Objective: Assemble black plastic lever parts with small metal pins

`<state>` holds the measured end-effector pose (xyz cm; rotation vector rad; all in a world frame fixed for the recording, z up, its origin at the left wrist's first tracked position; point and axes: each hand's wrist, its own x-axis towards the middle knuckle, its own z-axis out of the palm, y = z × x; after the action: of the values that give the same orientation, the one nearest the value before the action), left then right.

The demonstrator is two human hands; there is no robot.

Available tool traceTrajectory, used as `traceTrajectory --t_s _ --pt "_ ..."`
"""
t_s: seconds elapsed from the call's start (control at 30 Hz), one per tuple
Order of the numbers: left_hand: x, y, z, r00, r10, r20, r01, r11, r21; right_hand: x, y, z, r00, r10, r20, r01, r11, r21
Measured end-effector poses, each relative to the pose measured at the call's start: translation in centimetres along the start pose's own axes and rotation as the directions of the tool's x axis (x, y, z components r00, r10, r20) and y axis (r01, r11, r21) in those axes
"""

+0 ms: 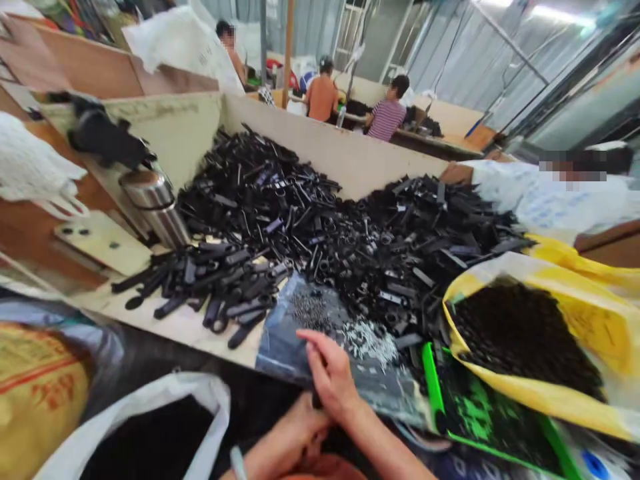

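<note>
My right hand (333, 377) is over the near edge of a dark plastic sheet (280, 333). Its index finger is stretched towards a pile of tiny dark metal pieces (310, 310), while the other fingers are curled. Below and partly behind it is my left hand (303, 427), closed, with a grey-white band on the wrist. A small dark bit (316, 400) shows between the hands, mostly hidden. Right of the dark pieces lies a heap of small silvery pieces (373, 343). Black plastic parts with ringed ends (210, 273) lie loosely to the left.
Large heaps of black parts (280, 193) fill the walled bench. A steel flask (157, 207) and a phone (103, 243) stand at left. At right are a green tray (433, 387) and a yellow-edged sack (530, 393); a white sack (220, 397) is at lower left. Several people sit beyond.
</note>
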<state>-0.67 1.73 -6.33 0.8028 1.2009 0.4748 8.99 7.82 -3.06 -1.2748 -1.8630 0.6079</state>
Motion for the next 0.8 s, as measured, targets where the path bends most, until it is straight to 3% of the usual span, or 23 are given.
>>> traceTrajectory --t_s 0.1,0.17,0.27,0.5,0.7,0.8 --pt "0.9 0.0 0.4 0.994 -0.002 -0.112 0.029 0.972 0.234 -0.5 0.0 -3.0 0.978 0.155 -0.139 -0.137 0.982 0.131" --pt "0.6 0.7 0.2 0.979 0.062 -0.193 0.012 0.932 0.363 -1.2 0.0 -4.7 0.928 0.289 -0.234 -0.204 0.922 0.329" --pt "-0.1 1.5 0.5 0.957 0.115 -0.266 0.039 0.857 0.514 -2.9 0.5 -6.0 0.885 0.401 -0.236 -0.243 0.831 0.501" --pt "0.1 1.4 0.8 0.938 0.146 -0.313 0.123 0.705 0.698 -5.1 2.0 -4.6 0.85 0.499 -0.17 -0.341 0.767 0.544" --pt "-0.1 1.4 0.5 0.939 0.13 -0.319 0.151 0.678 0.72 -4.5 1.9 -4.0 0.847 0.52 -0.11 -0.399 0.76 0.514" --pt "-0.1 1.5 0.4 0.942 0.118 -0.315 0.147 0.698 0.701 -4.6 1.9 -4.1 0.876 0.47 -0.106 -0.387 0.818 0.426"
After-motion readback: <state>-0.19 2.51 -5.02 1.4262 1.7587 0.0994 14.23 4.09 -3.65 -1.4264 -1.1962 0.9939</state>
